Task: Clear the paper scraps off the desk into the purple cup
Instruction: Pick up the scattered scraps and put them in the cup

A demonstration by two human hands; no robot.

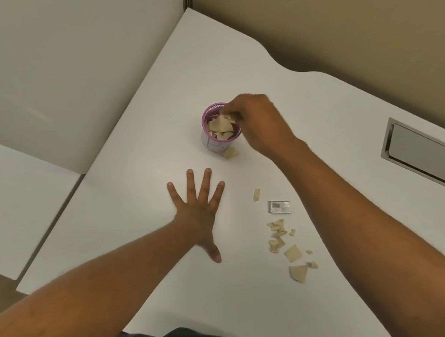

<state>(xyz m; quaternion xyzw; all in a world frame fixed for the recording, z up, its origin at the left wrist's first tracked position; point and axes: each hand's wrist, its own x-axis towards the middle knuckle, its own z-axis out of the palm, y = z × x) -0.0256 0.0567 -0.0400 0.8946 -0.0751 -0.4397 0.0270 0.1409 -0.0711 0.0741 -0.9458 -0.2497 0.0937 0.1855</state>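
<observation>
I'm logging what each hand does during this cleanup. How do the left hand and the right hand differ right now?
The left hand lies flat on the desk with fingers spread; the right hand is raised, fingers bunched over the purple cup. The left hand touches no paper; the right hand's fingertips are at the scraps in the cup. The left sits nearer the person, the right reaches farther. Both are bare.

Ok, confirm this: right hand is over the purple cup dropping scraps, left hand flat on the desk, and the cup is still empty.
One thing is wrong: the purple cup is not empty. The head view shows paper scraps piled inside it. The right hand is over its rim, and the left hand lies flat on the desk.
</observation>
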